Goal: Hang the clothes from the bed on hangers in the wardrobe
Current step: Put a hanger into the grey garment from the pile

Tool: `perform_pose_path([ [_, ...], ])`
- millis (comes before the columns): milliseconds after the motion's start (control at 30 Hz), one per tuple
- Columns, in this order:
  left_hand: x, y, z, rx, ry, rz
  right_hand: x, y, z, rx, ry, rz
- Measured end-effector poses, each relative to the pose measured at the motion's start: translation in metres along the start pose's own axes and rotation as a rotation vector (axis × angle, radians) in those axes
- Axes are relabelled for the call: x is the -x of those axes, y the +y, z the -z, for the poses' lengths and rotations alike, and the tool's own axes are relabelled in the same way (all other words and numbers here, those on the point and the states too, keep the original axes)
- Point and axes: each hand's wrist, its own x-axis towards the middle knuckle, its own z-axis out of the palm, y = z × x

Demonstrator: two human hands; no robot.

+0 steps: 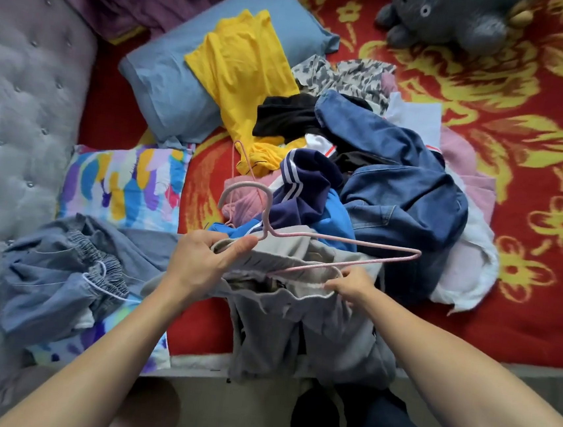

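1 garment is being handled so far. The grey sweatpants are hanging over the bed's near edge while the left hand is gripping their waistband together with the neck of a pink wire hanger, fingers curled round both. The right hand is pinching the waistband at the hanger's lower bar.

The task looks to be only starting: nothing is showing as hung, and the wardrobe is out of view.

Just left, 1 blue-grey elastic-waist garment is lying apart. Beyond the hands, at least 7 pieces are waiting in a pile on the red floral blanket:
- 1 navy striped jacket
- 1 pair of jeans
- 1 white piece
- 1 pink piece
- 1 black piece
- 1 yellow top
- 1 leopard-print piece

A second pink hanger is lying beside the pile, making 2 hangers.
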Motion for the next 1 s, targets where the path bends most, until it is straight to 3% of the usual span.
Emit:
perform_pose_path([
  [67,0.0,-0.008,0.006,-0.006,-0.003,0.002,-0.001,0.001,0.007,0.172,0.1,0.037],
  [233,0.01,-0.03,0.013,-0.205,-0.049,0.045,0.014,0.008,0.101,-0.259,0.228,0.009],
  [300,0.015,-0.026,0.001,-0.28,-0.088,0.075,0.031,-0.002,0.134,-0.224,0.263,0.067],
  [433,0.007,-0.007,-0.015,-0.417,-0.067,0.082,0.073,-0.046,0.143,0.103,0.359,0.365],
  [500,0.002,0.0,-0.01,-0.422,-0.03,0.049,0.098,-0.07,0.133,0.21,0.275,0.512],
  [600,-0.002,0.008,0.009,-0.202,-0.014,0.021,0.125,-0.094,0.116,0.635,0.203,0.604],
  [700,0.001,0.015,0.027,-0.019,0.03,-0.108,0.133,-0.107,0.096,1.052,0.405,0.771],
  [867,0.018,0.001,0.075,0.018,0.033,-0.158,0.156,-0.117,0.086,0.8,0.556,1.046],
  [1000,0.039,-0.03,0.124,-0.01,0.03,-0.11,0.183,-0.13,0.109,0.766,0.724,1.165],
])
